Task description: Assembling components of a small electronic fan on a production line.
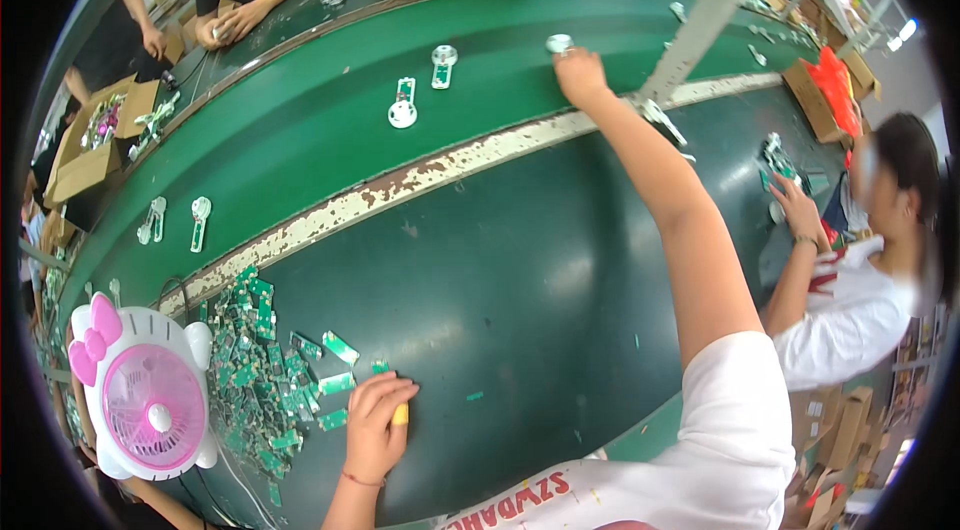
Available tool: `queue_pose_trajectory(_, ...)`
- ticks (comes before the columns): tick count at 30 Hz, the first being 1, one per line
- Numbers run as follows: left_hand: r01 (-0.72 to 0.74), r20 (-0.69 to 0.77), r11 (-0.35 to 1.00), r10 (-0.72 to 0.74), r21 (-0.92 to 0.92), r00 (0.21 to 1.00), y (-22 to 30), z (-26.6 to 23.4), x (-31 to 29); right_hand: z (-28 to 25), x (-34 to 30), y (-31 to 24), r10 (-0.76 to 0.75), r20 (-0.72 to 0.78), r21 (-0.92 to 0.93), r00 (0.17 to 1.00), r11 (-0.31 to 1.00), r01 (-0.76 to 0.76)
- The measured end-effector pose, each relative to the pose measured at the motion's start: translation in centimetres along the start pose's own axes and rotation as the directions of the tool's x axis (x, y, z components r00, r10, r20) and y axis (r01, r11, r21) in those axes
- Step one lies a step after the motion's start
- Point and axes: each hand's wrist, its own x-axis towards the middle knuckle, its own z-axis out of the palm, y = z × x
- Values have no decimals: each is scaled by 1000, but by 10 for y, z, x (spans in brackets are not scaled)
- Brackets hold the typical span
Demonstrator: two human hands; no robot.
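**Bare right hand [582, 78] at a small white, rounded, plastic-looking part [559, 42]**

Right grip: fingertips meet the near edge of the white part; thumb side hidden, so cannot tell whether the fingers are clamped on it. Part lies on the smooth green belt [310, 145], beyond the bench; right arm stretched out across the bench.

Left grip: bare left hand [372, 427], yellow wrap [400, 414] on one digit, over the dark green, flat bench top [520, 300]. Fingers bent and close together; a small green rectangular circuit board [380, 367] lies just at the fingertips. Cannot tell whether anything is pinched.

Left of this hand: loose heap of green circuit boards [240, 370], a few strays on its near side. Beside the heap, a white fan with pink grille and bow [150, 410].

Between bench and belt: cream rail with chipped paint [400, 185]. On the belt, left of the right hand: two white round-headed pieces with green boards in their stems [403, 113] [442, 58], near each other.

At right: co-worker in a white top [845, 315], one hand on small parts.
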Motion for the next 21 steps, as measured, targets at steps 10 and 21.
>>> queue_pose_trajectory(10, -143, -60, 990, 144, 10, 988, -2, 4, -2, -140, -87, -68, -44, -234, 271, 971, 956, 109)
queue_pose_trajectory(21, -131, -96, 990, 135, 46, 986, -10, 4, -8, -122, -37, -129, 182, 31, 607, 983, 777, -164)
